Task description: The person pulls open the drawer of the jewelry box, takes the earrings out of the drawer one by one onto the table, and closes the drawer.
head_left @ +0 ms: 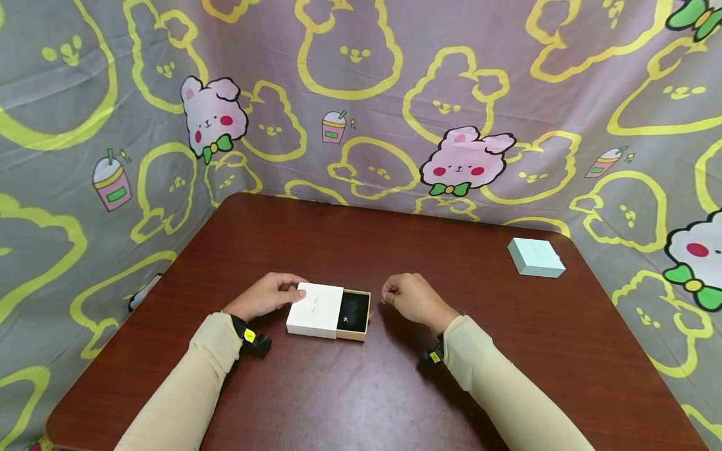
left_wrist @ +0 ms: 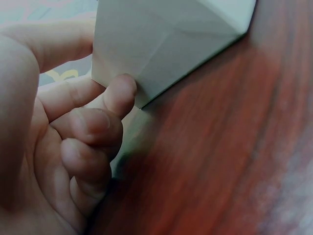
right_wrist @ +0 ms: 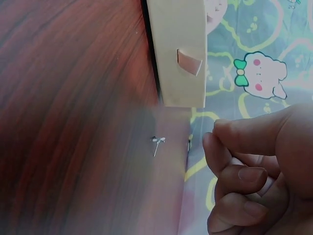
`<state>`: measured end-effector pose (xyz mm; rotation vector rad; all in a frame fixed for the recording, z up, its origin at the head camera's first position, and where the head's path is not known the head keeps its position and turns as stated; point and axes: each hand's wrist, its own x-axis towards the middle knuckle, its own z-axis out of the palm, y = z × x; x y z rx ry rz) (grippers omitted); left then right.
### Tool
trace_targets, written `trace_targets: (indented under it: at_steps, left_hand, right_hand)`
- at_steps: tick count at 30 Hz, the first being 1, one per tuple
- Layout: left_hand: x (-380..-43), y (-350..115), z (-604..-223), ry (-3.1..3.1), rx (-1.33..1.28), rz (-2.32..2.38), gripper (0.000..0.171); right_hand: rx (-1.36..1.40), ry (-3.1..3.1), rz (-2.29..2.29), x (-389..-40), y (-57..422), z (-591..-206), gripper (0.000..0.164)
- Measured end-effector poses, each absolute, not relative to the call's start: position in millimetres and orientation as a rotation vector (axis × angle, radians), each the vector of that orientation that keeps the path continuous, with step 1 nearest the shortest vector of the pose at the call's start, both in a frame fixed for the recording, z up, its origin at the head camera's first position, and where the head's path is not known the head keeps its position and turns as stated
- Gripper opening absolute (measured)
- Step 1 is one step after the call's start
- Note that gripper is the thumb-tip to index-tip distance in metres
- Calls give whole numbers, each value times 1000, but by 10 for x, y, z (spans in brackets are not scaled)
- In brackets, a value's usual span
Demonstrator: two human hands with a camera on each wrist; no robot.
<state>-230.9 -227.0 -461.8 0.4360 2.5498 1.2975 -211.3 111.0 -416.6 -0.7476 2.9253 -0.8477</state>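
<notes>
A white box sleeve (head_left: 316,310) lies on the table, gripped at its left end by my left hand (head_left: 271,295), thumb on top. In the left wrist view several of the left fingers (left_wrist: 90,122) curl beside the sleeve's end. A drawer (head_left: 353,335) with a black lining sticks out of the sleeve's right side; a small silvery earring (head_left: 346,319) sits in it. My right hand (head_left: 414,297) is right of the drawer, thumb and forefinger tips together. A stud earring (right_wrist: 157,144) shows below them, apart from the fingertips; whether it touches the table, I cannot tell.
The drawer's front carries a small ribbon pull tab (right_wrist: 189,62). At the back right of the brown table (head_left: 316,244) stands a pale green box (head_left: 536,257). A patterned curtain (head_left: 361,144) hangs behind and beside the table.
</notes>
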Motion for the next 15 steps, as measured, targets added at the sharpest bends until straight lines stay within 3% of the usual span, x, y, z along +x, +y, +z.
trace_targets:
  at_steps: [15]
  left_hand:
    - [-2319,-2275,-4624,2538,438,1315,39]
  right_hand:
    - [-842,2898,-838,-2076,995,-4120,11]
